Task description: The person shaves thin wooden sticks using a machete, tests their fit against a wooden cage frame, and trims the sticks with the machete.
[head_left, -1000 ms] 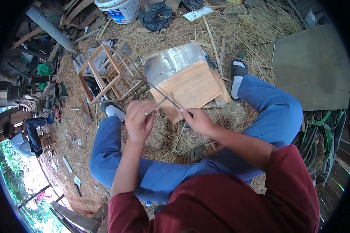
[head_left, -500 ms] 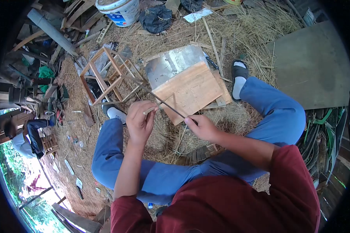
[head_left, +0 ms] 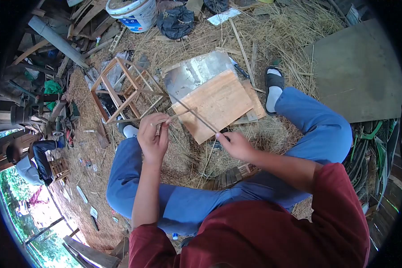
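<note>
My left hand (head_left: 152, 139) pinches a thin wooden strip (head_left: 181, 115) that lies nearly sideways, its right end crossing a dark rod. The long thin dark rod (head_left: 201, 119) runs up and left from my right hand (head_left: 237, 145), whose fingers are closed round its near end. I cannot tell whether strip and rod touch. Below them on the ground is a light wooden board (head_left: 225, 100), partly over a shiny metal sheet (head_left: 194, 71). A wooden frame (head_left: 116, 87) of slender bars stands left of the sheet.
Straw and wood scraps cover the ground. A white bucket (head_left: 136, 18) and a black plastic bag (head_left: 176, 22) are at the back. A large flat panel (head_left: 357, 73) lies at right. Another person (head_left: 33, 163) sits far left. A knife-like tool (head_left: 240, 69) lies beside the metal sheet.
The strip in my left hand has swung to lie more sideways, and that hand has shifted slightly left. My right hand has moved a little right, and the rod now slants more steeply.
</note>
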`<move>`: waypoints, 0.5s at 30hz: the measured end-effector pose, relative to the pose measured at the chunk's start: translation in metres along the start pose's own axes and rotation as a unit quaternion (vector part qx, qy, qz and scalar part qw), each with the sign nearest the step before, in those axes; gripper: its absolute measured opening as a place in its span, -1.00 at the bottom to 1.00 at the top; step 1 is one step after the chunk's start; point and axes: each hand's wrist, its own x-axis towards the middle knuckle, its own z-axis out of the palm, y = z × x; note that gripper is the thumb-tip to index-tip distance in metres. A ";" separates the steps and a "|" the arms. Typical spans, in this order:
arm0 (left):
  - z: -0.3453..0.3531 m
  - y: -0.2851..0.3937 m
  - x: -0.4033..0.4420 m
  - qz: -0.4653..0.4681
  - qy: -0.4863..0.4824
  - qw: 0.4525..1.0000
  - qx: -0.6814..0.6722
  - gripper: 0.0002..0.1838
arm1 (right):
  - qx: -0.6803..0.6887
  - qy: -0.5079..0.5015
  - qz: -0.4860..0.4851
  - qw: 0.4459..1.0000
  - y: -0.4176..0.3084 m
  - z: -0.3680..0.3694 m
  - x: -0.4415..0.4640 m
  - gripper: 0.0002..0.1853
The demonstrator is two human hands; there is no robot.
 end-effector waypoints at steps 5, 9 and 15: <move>-0.001 0.001 -0.003 -0.004 -0.005 1.000 -0.006 -0.86 | 0.015 0.024 0.008 1.000 0.034 0.008 0.007 -0.34; 0.003 0.006 0.000 -0.003 -0.014 1.000 -0.028 -0.87 | -0.007 0.005 0.028 1.000 0.024 0.005 0.001 -0.35; 0.000 0.012 0.001 -0.017 -0.002 1.000 -0.017 -0.86 | 0.055 -0.014 0.048 0.997 0.045 0.005 0.006 -0.29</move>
